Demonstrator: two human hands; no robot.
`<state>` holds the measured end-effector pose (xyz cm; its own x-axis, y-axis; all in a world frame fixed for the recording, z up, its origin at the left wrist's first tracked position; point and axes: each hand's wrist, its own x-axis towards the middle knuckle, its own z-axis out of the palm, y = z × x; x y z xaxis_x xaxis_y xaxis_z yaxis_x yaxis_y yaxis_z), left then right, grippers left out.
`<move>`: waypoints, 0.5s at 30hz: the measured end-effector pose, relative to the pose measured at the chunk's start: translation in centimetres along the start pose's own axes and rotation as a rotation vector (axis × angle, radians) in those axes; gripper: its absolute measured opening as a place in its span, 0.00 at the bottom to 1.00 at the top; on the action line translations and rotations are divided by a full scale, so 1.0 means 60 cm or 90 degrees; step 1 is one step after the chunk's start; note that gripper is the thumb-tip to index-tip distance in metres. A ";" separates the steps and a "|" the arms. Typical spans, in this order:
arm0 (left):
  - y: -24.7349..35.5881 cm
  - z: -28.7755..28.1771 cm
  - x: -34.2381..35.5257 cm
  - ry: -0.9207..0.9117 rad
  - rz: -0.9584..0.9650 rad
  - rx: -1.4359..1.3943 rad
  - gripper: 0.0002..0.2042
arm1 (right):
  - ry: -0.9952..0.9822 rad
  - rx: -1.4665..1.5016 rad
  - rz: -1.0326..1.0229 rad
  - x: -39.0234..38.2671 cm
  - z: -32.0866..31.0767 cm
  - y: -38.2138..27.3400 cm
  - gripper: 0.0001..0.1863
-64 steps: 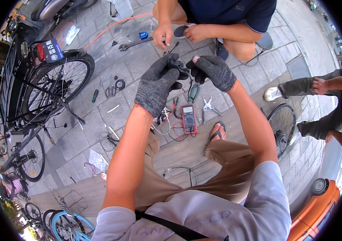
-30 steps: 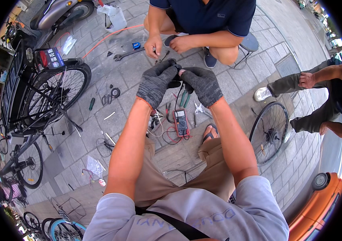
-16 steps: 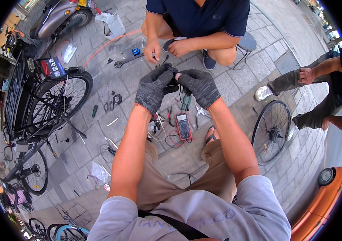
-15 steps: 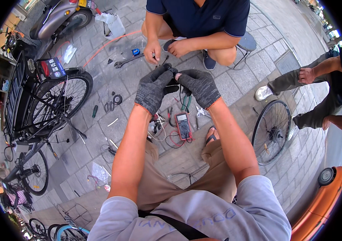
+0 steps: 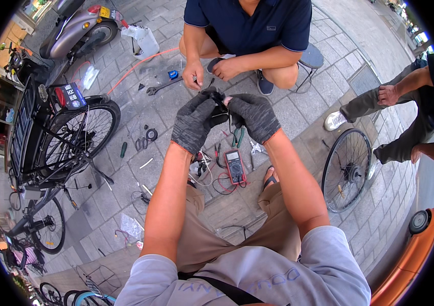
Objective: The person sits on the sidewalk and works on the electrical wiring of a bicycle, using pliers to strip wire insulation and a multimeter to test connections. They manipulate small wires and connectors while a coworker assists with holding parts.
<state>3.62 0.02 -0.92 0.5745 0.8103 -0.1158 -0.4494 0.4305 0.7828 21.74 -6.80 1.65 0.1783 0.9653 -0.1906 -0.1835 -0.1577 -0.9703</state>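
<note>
By the gloved left hand (image 5: pixel 194 124), a small black part (image 5: pixel 219 97) is pinched above the paving (image 5: pixel 306 109), between both hands. The right hand (image 5: pixel 255 118) is held just beside it, fingers bunched; what is pinched there cannot be told. Below, green-handled pliers (image 5: pixel 241 136) and a multimeter (image 5: pixel 235 167) are laid. Farther out, a wheel (image 5: pixel 351 171) is seen rightward, a bicycle (image 5: pixel 63 104) leftward.
</note>
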 end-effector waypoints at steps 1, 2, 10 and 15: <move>-0.001 -0.001 0.000 -0.007 -0.001 0.001 0.17 | 0.000 0.010 0.001 0.001 -0.001 0.003 0.16; 0.000 -0.002 0.000 -0.013 -0.002 0.002 0.18 | 0.001 0.020 0.002 0.003 -0.003 0.005 0.17; -0.003 -0.006 0.001 -0.057 0.001 -0.084 0.16 | 0.007 0.067 0.037 0.007 -0.002 0.007 0.16; -0.009 -0.012 0.004 -0.069 -0.015 -0.113 0.16 | 0.016 0.066 0.048 0.010 -0.003 0.010 0.16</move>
<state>3.49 0.31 -1.81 0.6522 0.7558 -0.0586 -0.5430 0.5197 0.6596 21.91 -6.35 0.95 0.1843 0.9460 -0.2666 -0.2957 -0.2053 -0.9330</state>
